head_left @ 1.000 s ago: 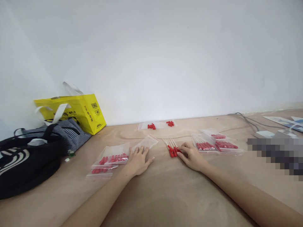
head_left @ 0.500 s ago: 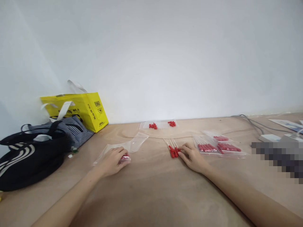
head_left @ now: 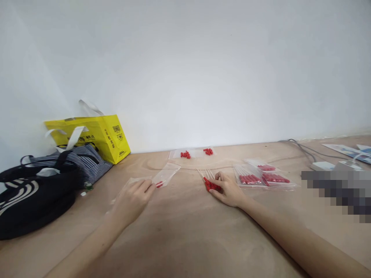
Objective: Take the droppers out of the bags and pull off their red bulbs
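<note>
My left hand (head_left: pixel 135 196) lies over a clear plastic bag (head_left: pixel 170 172), with its fingers together and pressed on the plastic. Small red pieces (head_left: pixel 159 184) show just past those fingertips; the palm hides the rest. Farther right, my right hand (head_left: pixel 228 190) has its thumb and fingers closed about the red ends of several thin pale sticks (head_left: pixel 208 184). The sticks lie fanned on the table, pale ends pointing away from me. Beside this hand are clear bags of red-ended sticks (head_left: pixel 249 179) and another bag with red pieces (head_left: pixel 275 177).
At the wall lies a flat clear bag (head_left: pixel 197 153) with two clusters of red pieces (head_left: pixel 185 155). A yellow bag (head_left: pixel 116 141), a striped bag (head_left: pixel 92 164) and a black bag (head_left: pixel 37 204) stand left. White boxes (head_left: pixel 323 166) with a grey cable (head_left: pixel 304 148) are right, near a pixelated patch.
My left hand has shifted over the plastic bag, and red pieces now show beyond its fingertips. My right hand has moved from beside the sticks onto their red ends. The view has shifted slightly.
</note>
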